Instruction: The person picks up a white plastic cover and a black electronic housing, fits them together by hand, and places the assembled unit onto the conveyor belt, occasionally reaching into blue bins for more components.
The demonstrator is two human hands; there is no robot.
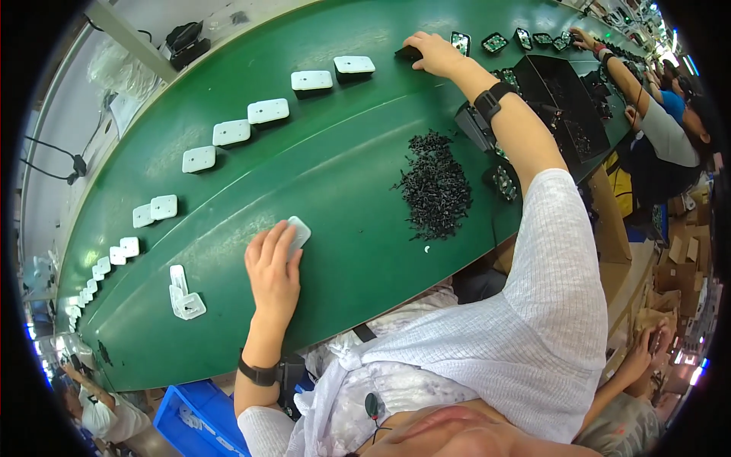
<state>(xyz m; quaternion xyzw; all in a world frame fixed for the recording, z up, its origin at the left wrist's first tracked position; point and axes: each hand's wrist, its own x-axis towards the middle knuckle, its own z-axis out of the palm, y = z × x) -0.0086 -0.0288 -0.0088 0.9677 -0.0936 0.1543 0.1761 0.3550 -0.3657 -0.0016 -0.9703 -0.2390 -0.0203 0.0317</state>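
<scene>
My left hand (272, 265) is on the green table near its front, closed around a white plastic cover (301, 231) with rounded corners. The fingers hide part of that cover. At the far side, my right arm is stretched out and my right hand (437, 55) is closed on a black plastic housing (408, 53), mostly covered by the fingers. Just right of it lies a housing with a circuit board inside (460, 43). Between my arms is a heap of small black parts (435, 186).
White-topped black housings (268, 111) form a line along the far left. Loose white pieces (186, 303) lie left of my left hand. A black bin (560, 103) stands right, a blue crate (199, 419) below the table edge. Co-workers sit right, one reaching in with a hand (585, 39).
</scene>
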